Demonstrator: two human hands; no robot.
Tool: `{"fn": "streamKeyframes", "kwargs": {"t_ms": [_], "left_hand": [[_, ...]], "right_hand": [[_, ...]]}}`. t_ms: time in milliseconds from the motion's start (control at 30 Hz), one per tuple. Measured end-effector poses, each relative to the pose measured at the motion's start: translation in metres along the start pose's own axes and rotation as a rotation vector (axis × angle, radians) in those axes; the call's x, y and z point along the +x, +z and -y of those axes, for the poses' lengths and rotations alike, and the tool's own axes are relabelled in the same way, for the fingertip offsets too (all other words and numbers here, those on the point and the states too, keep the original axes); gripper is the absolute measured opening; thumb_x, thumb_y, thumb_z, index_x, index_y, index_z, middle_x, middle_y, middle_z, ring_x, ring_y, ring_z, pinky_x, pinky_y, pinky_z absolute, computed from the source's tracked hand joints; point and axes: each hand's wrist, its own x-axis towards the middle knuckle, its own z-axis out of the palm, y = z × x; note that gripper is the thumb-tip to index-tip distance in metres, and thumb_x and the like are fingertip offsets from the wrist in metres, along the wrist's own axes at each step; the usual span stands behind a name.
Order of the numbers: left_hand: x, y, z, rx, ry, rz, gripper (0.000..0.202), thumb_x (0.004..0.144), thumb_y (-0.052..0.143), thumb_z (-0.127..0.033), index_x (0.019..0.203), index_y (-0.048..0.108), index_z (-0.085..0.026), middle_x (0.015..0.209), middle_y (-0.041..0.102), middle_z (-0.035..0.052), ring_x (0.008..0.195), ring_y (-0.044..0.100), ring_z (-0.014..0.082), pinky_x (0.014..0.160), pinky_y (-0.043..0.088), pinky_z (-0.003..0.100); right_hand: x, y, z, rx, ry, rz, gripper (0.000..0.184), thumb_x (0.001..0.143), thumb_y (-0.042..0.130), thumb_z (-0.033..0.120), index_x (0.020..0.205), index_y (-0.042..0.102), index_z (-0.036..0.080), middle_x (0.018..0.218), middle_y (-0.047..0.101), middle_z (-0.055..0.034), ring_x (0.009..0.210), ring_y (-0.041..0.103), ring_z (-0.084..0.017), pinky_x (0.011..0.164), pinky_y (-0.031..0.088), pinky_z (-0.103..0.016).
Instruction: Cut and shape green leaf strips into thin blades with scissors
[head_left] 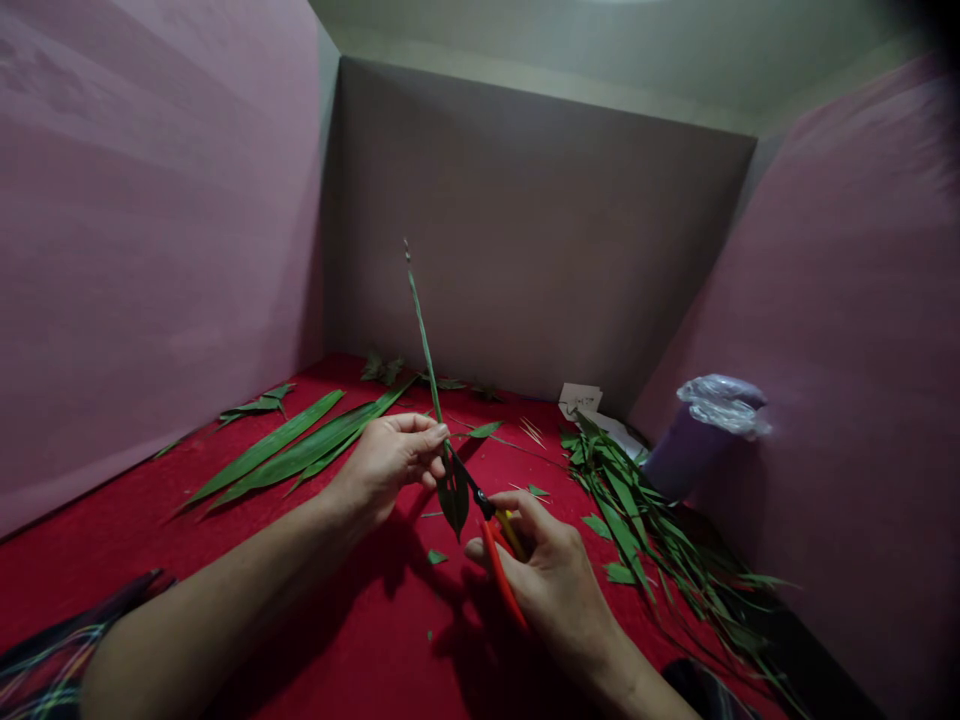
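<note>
Pinching slender green stem (424, 342) in left hand (394, 458), grasping red-and-yellow-handled scissors (487, 508) in right hand (553, 568), with long leaves (301, 460) lying at nine o'clock

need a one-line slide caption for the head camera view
Left hand holding a slender green stem, right hand holding scissors close to the leaf hanging below, over a red surface.

The left forearm (232, 590) is slanting inward from the lower left, the left hand (382, 465) pinching with bent fingers; the right hand (551, 565) is gripping, its hidden fingers apparently curling.
</note>
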Motion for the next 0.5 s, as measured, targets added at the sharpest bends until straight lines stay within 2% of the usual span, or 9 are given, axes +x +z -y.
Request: {"fn": "streamKeyframes", "kwargs": {"t_ms": [267,500], "left_hand": [[-0.0002,0.0002,-0.0010,-0.019,-0.022,-0.024,0.009,0.072,0.063,-0.016,0.067,0.056,-0.012,0.052,0.061,0.0021,0.040,0.056,0.0099,0.039,0.043,0.019],[-0.0007,0.0012,-0.0021,-0.026,-0.023,-0.051,0.010,0.072,0.062,-0.015,0.065,0.057,-0.011,0.057,0.064,0.0054,0.046,0.061,0.0126,0.042,0.048,0.020]], "right_hand": [[0.0000,0.0003,0.0012,0.062,0.026,-0.012,0.026,0.070,0.068,0.031,0.092,0.060,0.019,0.056,0.050,0.0066,0.050,0.040,-0.009,0.046,0.033,-0.018],[-0.0001,-0.0026,0.0038,0.028,0.048,0.012,0.024,0.074,0.064,0.034,0.092,0.056,0.020,0.058,0.052,0.0059,0.050,0.041,-0.010,0.049,0.033,-0.019]]}}
